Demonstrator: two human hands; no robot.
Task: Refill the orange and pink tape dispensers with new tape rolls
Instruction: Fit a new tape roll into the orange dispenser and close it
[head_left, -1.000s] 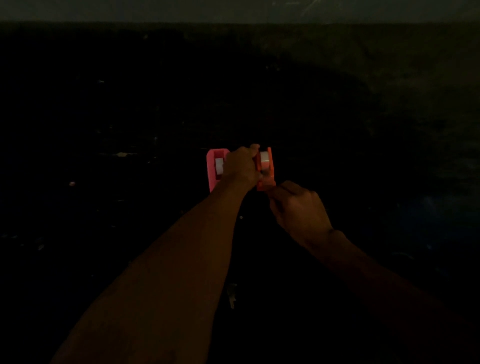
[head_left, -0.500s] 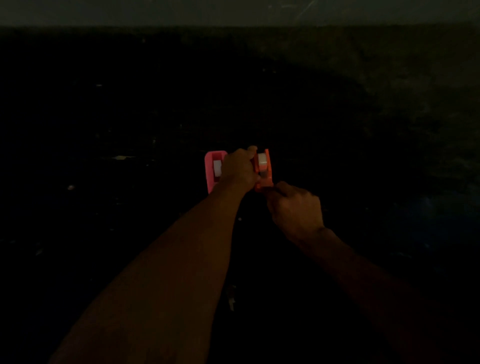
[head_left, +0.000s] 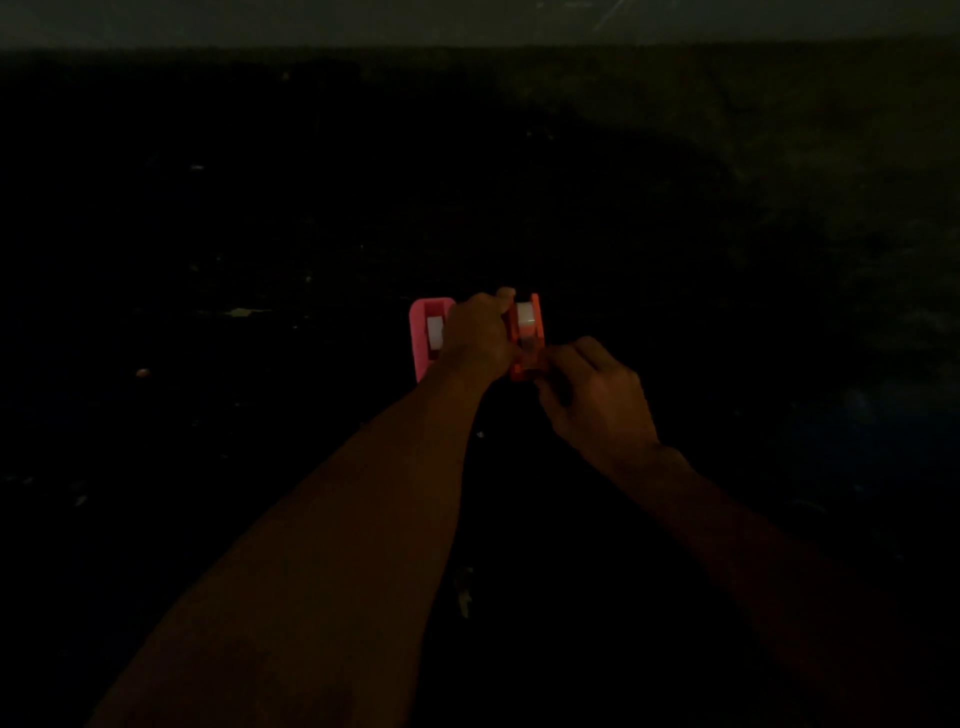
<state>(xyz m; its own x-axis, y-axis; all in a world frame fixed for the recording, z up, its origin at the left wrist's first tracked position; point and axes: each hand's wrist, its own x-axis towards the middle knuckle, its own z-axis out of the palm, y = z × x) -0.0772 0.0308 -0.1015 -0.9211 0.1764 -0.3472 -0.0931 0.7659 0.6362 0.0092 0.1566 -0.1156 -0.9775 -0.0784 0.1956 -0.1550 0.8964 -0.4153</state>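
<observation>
now the right hand (head_left: 597, 400) has crept up from just below the orange dispenser (head_left: 530, 338), and its curled fingers (head_left: 558, 364) meet the dispenser's near end; a moment back a slim gap lay between them. the left hand (head_left: 480, 338) has not moved: its fingers stay curled over the orange dispenser's left wall, one fingertip showing at the far top corner, holding the case steady. whether the right fingers pinch a loose tape end or only the plastic lip i cannot tell; the light is too poor.

a pale tape roll (head_left: 525, 314) sits in the orange case just right of the left fingers. a white roll (head_left: 435, 332) shows in the pink dispenser (head_left: 422, 332), which lies just left of the left knuckles, partly hidden by them. so both cases look loaded, and this is likely a last step, drawing tape toward the cutter.

both dispensers are smooth moulded plastic, narrow slotted boxes with rounded corners; the rolls look glossy and curved. the dark surface (head_left: 260, 415) beneath is matt and flecked with pale scraps; worktop or floor, i cannot say.
</observation>
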